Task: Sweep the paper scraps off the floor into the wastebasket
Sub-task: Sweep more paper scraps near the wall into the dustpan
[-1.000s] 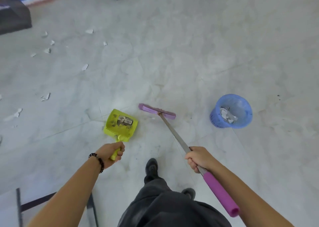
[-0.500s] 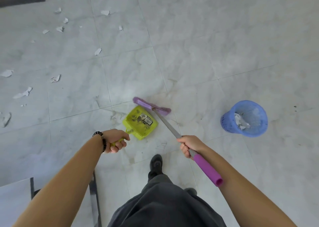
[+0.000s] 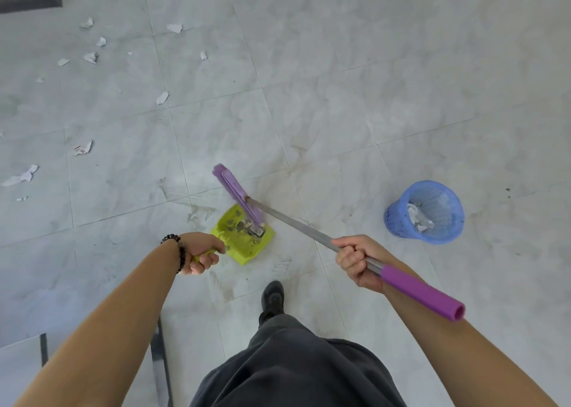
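Sweeping step. My left grip [image 3: 202, 256] clasps lime plastic dustpan [image 3: 244, 239]; right grip [image 3: 355, 258], purple-headed metal broom [image 3: 236, 191]. Next needs: gather white paper scraps [image 3: 162, 97], tip into blue mesh wastebasket [image 3: 398, 221].

Both forearms are bare as far as the frame's lower edge; left hand [image 3: 202, 253] and right hand [image 3: 355, 259] are bare too. Left wrist: bracelet [image 3: 183, 253], a single strand of round black beads, slightly glossy; one bead near the top looks paler and squarish, too small to read. Trousers [image 3: 293, 372]: dark charcoal grey, loose cut, matte cloth with soft folds across the front. One shoe [image 3: 272, 295] shows beyond the trouser hem: black, low, rounded toe. Its fastening cannot be made out.
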